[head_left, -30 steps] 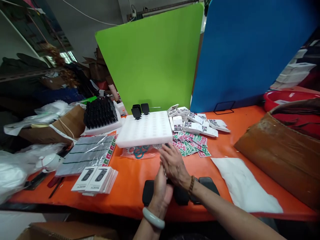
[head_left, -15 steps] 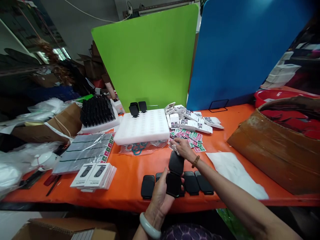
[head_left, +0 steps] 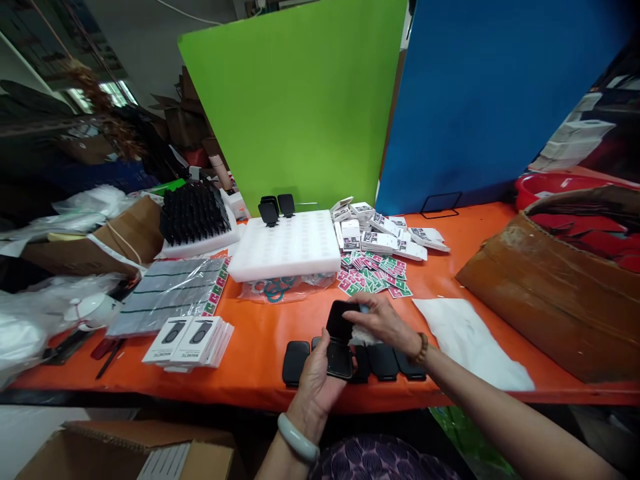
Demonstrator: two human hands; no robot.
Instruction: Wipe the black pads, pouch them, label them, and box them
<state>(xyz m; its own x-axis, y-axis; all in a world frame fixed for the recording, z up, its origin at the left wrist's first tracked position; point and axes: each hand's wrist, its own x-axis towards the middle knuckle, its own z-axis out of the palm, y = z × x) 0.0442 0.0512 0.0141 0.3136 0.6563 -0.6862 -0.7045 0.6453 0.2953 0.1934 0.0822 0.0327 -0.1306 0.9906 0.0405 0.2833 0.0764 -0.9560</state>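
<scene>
My left hand [head_left: 314,377] holds a black hinged case [head_left: 340,361] from below, its two square panels unfolded and the upper one tilted up. A crumpled white cloth [head_left: 364,336] is in my right hand [head_left: 384,324], whose fingers bend over the right edge of the upper panel. Part of the cloth is hidden behind the fingers. Several similar black cases lie in a row along the table's front edge, one at the left end [head_left: 296,363] and others under my right hand [head_left: 383,363].
White boxes [head_left: 187,341] are stacked left. A white foam tray [head_left: 285,247] holds upright black holders [head_left: 269,211]. Behind are scattered small boxes [head_left: 380,241] and printed cards [head_left: 373,273]. Right lie a white sheet [head_left: 473,343] and a large brown carton [head_left: 545,300].
My right hand has come back toward me from beside the cards, bringing the cloth to the case's upper panel. The case has tilted and shifted slightly left in my left hand.
</scene>
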